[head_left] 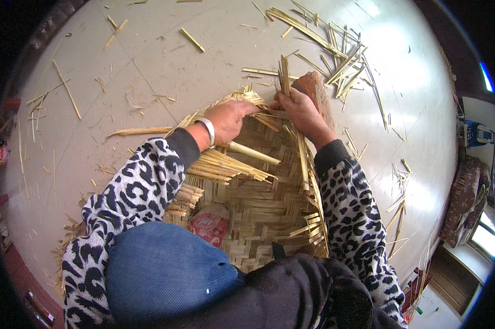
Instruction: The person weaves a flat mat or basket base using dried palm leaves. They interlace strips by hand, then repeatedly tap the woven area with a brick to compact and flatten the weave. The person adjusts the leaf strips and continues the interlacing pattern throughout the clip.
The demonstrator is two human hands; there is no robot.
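Note:
A mat of flat split straw strips (253, 203), woven in a zigzag pattern, lies before me, with a braided edge curving round its far side. My left hand (228, 119), wearing a pale bracelet, presses on that braided edge, fingers closed toward the rim; what they pinch is hidden. In my right hand (302, 112) a bundle of straw strips (284, 77) stands up between thumb and fingers at the far right of the edge. Loose strip ends (225, 164) stick inward over the mat below my left wrist. Just behind my right hand rests a reddish brick (316, 93).
Cut straw pieces (340, 60) lie heaped on the pale tiled floor (148, 44) at the far right, and others are scattered on the left. My jeans-covered knee (165, 268) is at the near left, beside a red patterned shoe (209, 223). Camouflage cloth (464, 200) hangs at the right.

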